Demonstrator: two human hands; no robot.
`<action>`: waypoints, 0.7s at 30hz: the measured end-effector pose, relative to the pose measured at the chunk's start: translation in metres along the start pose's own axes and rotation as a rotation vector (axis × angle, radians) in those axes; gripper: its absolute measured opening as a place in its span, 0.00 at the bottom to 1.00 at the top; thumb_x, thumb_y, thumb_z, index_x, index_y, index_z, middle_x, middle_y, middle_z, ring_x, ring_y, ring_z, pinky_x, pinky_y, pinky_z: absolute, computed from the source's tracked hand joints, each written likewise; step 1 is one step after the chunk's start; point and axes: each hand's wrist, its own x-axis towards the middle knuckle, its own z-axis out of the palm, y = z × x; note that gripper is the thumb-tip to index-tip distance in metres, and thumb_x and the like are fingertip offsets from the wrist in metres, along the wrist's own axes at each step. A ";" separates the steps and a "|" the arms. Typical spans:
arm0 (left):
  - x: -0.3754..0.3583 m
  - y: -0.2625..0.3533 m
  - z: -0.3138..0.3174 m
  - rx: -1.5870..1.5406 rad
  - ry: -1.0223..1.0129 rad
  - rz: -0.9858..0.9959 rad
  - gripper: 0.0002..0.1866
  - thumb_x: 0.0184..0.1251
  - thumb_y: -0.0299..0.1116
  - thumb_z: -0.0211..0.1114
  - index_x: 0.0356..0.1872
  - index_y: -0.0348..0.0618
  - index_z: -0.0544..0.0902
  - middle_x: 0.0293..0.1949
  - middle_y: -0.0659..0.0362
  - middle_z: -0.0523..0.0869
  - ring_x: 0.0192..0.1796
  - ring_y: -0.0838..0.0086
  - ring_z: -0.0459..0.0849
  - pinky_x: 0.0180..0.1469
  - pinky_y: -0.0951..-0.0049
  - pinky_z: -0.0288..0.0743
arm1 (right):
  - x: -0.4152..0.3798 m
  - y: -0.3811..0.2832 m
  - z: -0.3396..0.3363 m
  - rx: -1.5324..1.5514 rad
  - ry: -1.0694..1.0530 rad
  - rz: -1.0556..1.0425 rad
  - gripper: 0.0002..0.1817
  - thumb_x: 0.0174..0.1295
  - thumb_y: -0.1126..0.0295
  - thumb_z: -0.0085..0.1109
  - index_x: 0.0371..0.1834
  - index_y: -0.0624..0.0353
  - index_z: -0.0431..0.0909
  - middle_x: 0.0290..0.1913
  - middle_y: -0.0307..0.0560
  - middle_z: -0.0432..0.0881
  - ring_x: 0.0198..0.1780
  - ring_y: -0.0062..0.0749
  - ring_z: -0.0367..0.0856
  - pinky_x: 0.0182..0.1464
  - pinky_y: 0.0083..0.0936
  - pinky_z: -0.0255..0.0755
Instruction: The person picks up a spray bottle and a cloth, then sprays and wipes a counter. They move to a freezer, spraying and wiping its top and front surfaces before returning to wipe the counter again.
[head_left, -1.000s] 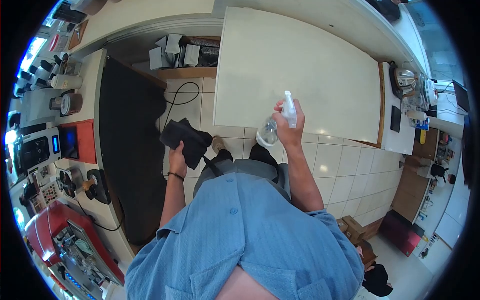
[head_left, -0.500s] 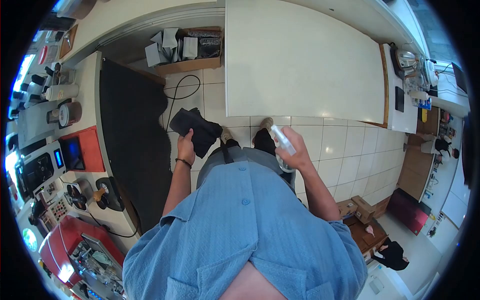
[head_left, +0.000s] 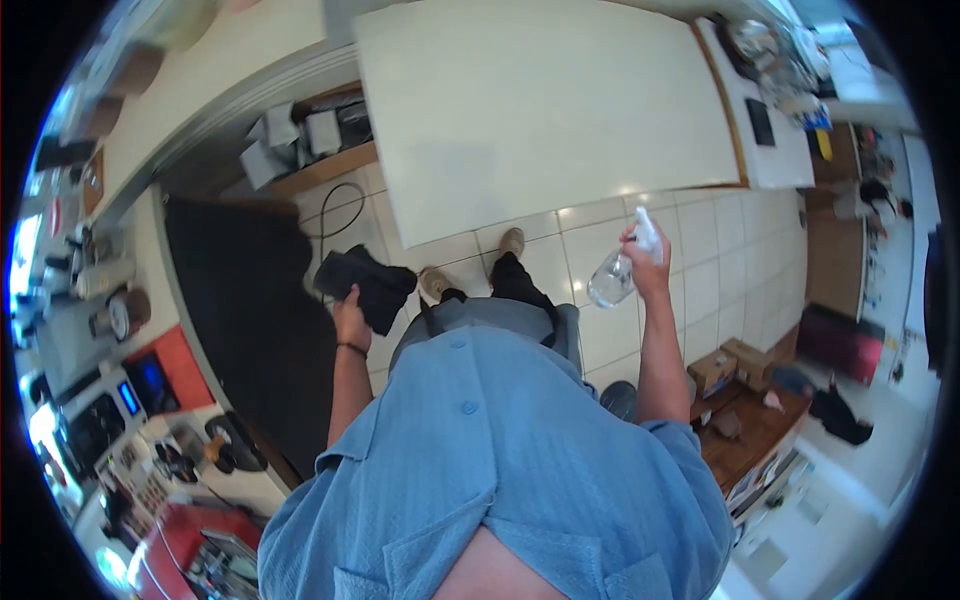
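My left hand [head_left: 351, 318] is closed on a folded black cloth [head_left: 372, 285], which droops above the floor beside the dark mat-like panel. Out to the right, my right hand [head_left: 648, 262] grips a clear spray bottle [head_left: 611, 279] by its neck. The bottle tilts, its white trigger head [head_left: 645, 228] pointing up and away from me, and some clear liquid shows inside. Part of the fingers is hidden behind the neck. Neither the cloth nor the bottle touches the white counter [head_left: 540, 110] ahead.
A cardboard box [head_left: 325, 170] of packets and a looped black cable [head_left: 343, 208] are on the tiled floor ahead left. A coffee machine [head_left: 95, 425] and jars line the left counter. Small boxes [head_left: 713, 370] sit on a wooden table at right. Another person [head_left: 840, 415] is beyond it.
My right hand has swung outward and forward with the spray bottle, turning it so its clear body shows. My left hand still holds the cloth, slightly lower. The view has rotated.
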 end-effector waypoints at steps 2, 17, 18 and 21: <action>0.005 -0.006 0.000 -0.002 0.006 0.055 0.18 0.74 0.31 0.61 0.60 0.34 0.75 0.56 0.50 0.83 0.56 0.59 0.85 0.58 0.59 0.81 | 0.020 0.023 -0.031 -0.021 0.104 0.018 0.10 0.49 0.77 0.60 0.36 0.59 0.77 0.32 0.38 0.78 0.34 0.21 0.78 0.39 0.21 0.73; 0.013 -0.014 0.012 -0.006 -0.018 0.070 0.19 0.75 0.28 0.58 0.64 0.37 0.73 0.59 0.51 0.82 0.59 0.59 0.83 0.61 0.59 0.79 | 0.032 -0.012 0.076 -0.013 -0.181 -0.116 0.12 0.49 0.70 0.63 0.37 0.60 0.78 0.33 0.43 0.82 0.37 0.26 0.81 0.42 0.27 0.76; 0.010 -0.013 0.014 0.006 -0.023 0.054 0.19 0.75 0.28 0.58 0.64 0.38 0.73 0.59 0.52 0.82 0.59 0.60 0.83 0.61 0.59 0.79 | 0.043 -0.027 0.087 0.002 -0.192 -0.082 0.12 0.49 0.69 0.63 0.37 0.60 0.78 0.33 0.43 0.83 0.37 0.26 0.82 0.42 0.27 0.76; -0.005 -0.008 0.026 0.006 -0.016 0.106 0.19 0.75 0.29 0.58 0.64 0.39 0.73 0.60 0.51 0.81 0.59 0.59 0.83 0.61 0.58 0.79 | 0.077 -0.068 0.115 -0.101 -0.146 -0.158 0.11 0.48 0.71 0.63 0.36 0.59 0.79 0.33 0.44 0.83 0.36 0.29 0.83 0.42 0.28 0.76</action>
